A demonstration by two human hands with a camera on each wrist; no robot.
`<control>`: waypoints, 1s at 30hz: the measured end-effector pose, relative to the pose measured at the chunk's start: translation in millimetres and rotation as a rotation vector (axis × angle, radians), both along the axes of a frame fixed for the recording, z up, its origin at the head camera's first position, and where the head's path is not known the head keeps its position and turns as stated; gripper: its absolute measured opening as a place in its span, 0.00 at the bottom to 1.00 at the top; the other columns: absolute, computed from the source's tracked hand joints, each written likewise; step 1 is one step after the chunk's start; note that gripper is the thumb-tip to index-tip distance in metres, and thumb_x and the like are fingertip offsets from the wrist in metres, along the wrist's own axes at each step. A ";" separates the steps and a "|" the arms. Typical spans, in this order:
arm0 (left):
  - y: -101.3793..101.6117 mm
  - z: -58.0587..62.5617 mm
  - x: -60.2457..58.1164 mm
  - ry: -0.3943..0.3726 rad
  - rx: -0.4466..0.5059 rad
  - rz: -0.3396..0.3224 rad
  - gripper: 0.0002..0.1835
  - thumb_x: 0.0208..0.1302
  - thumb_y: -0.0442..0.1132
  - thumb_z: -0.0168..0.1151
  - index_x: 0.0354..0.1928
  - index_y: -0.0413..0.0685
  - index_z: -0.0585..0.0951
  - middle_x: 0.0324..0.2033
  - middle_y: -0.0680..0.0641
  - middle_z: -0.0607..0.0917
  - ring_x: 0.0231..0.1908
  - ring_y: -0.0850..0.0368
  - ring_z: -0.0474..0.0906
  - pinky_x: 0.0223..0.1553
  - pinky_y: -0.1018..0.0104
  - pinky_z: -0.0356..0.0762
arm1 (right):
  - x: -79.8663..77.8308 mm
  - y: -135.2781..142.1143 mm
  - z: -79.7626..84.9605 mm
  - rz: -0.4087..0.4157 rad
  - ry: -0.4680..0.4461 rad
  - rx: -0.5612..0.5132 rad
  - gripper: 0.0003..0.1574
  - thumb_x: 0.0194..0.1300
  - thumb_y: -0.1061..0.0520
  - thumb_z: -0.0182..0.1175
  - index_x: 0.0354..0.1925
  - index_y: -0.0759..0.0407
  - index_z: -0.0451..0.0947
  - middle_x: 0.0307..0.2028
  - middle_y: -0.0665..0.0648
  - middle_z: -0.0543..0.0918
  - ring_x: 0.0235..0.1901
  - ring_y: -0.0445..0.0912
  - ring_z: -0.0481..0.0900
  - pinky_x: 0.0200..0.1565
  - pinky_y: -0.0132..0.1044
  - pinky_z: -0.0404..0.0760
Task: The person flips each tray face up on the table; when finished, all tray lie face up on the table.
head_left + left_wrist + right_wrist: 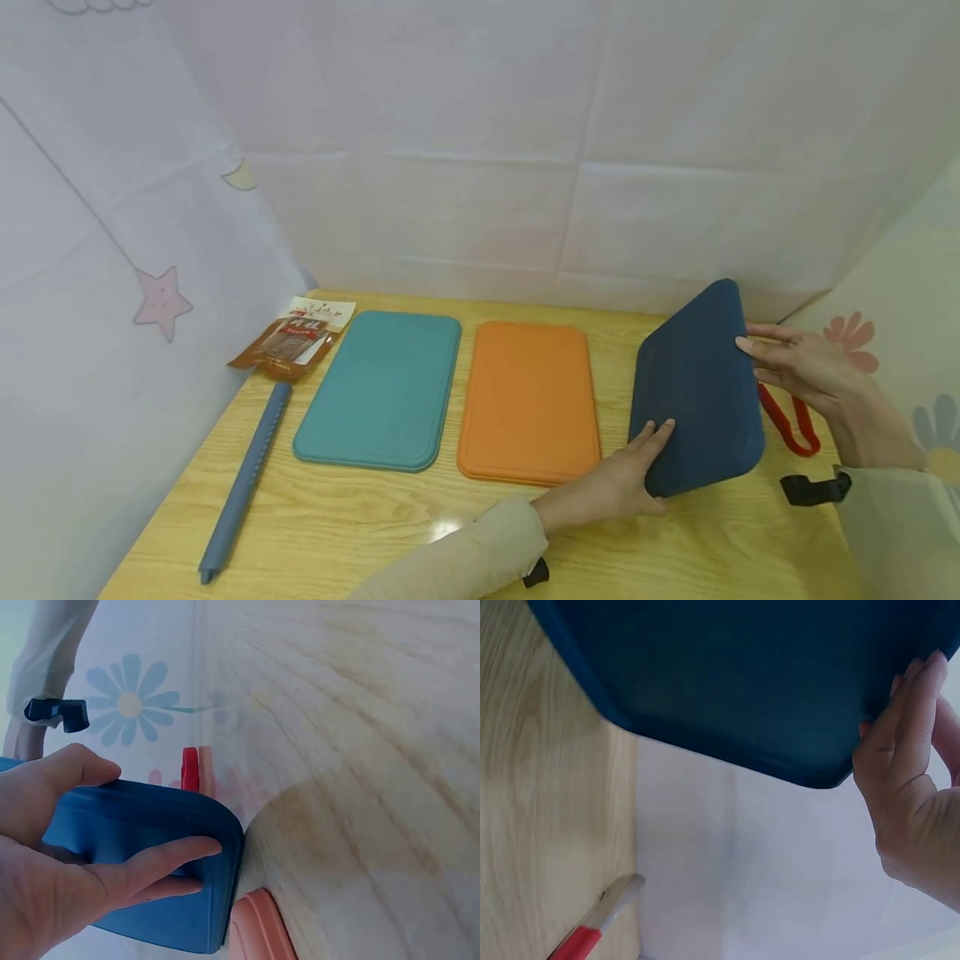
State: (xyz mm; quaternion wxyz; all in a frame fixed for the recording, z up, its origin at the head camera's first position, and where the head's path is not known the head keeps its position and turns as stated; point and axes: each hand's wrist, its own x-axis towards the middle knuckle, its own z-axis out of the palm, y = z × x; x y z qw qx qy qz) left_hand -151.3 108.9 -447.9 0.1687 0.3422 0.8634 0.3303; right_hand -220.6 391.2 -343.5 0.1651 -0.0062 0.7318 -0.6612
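Note:
A dark blue rectangular tray (693, 392) with rounded corners is tilted up on edge at the right of the table, held between both hands. My left hand (618, 487) grips its lower near edge, with fingers spread on the face towards me and the thumb at the rim; the left wrist view shows this hand (67, 855) close up. At the right edge my right hand (813, 371) pinches the rim, thumb in front and fingers behind. In the right wrist view those fingers (915, 697) lie against the tray's other, rimmed side (742, 682).
An orange tray (528, 400) and a teal tray (378, 392) lie flat to the left. Further left are brown food packets (296, 337) and a long blue-grey notched bar (243, 483). Behind the right hand lies a red-handled tool (795, 429). Cloth walls (480, 167) enclose the table.

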 end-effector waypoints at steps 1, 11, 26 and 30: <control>-0.1 0.1 0.2 0.004 0.018 -0.001 0.56 0.58 0.41 0.70 0.77 0.64 0.39 0.74 0.47 0.48 0.64 0.55 0.66 0.40 0.80 0.70 | -0.8 -3.0 1.8 -0.008 -0.005 0.008 0.33 0.73 0.57 0.52 0.69 0.59 0.50 0.47 0.35 0.77 0.44 0.33 0.80 0.44 0.29 0.80; -0.7 -1.7 3.0 0.100 0.192 0.008 0.58 0.58 0.35 0.69 0.77 0.57 0.36 0.74 0.42 0.51 0.68 0.55 0.59 0.45 0.83 0.68 | -14.8 -38.2 16.1 -0.036 -0.007 0.107 0.49 0.71 0.52 0.57 0.75 0.63 0.40 0.52 0.41 0.73 0.43 0.31 0.78 0.45 0.28 0.79; 4.5 11.7 5.4 -0.043 0.404 0.129 0.60 0.55 0.32 0.65 0.75 0.64 0.31 0.40 0.59 0.74 0.22 0.69 0.68 0.19 0.76 0.69 | -24.2 -90.8 23.9 -0.054 0.061 0.218 0.49 0.65 0.46 0.63 0.73 0.66 0.53 0.38 0.41 0.80 0.37 0.38 0.79 0.44 0.31 0.81; 4.1 17.4 6.5 -0.059 0.449 0.161 0.60 0.55 0.32 0.65 0.75 0.64 0.32 0.52 0.56 0.76 0.39 0.69 0.77 0.27 0.79 0.72 | -24.2 -99.2 20.8 -0.093 0.065 0.197 0.47 0.65 0.48 0.64 0.71 0.67 0.56 0.33 0.42 0.80 0.33 0.39 0.79 0.41 0.32 0.82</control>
